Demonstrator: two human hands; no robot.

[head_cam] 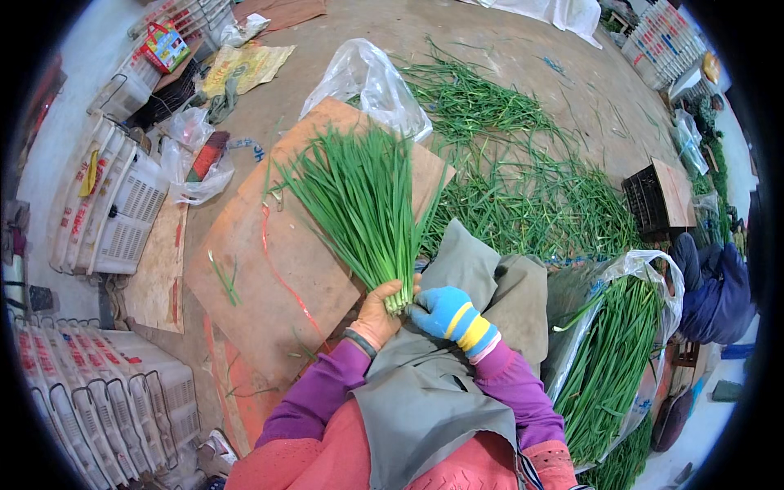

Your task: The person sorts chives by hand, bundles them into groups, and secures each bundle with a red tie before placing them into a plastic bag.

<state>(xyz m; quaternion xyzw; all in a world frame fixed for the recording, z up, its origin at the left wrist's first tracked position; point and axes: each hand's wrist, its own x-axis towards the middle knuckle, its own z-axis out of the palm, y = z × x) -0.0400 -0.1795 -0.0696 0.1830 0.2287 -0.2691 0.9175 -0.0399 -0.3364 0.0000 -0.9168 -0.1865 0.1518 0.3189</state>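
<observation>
My left hand (375,312), with a dark band at the wrist, is closed around the lower stems of a bunch of long green leaves (373,202), which look like garlic chives. The pale cut ends point toward me, while the leaves fan out over a brown board (245,269). My right hand (444,315) wears a blue knit glove with yellow stripes. Its curled fingers are against the stem ends; whether they pinch anything is hidden. A grey apron (422,392) covers my lap below both hands. A red strip (275,266) and a few loose leaves (225,278) lie on the board.
Loose green leaves (520,177) spread over the floor ahead. At right stands a clear plastic bag (670,275) packed with leaves (606,361); a person (716,294) sits beyond it. White plastic crates (104,392) line the left. A clear bag (367,79) lies behind the board.
</observation>
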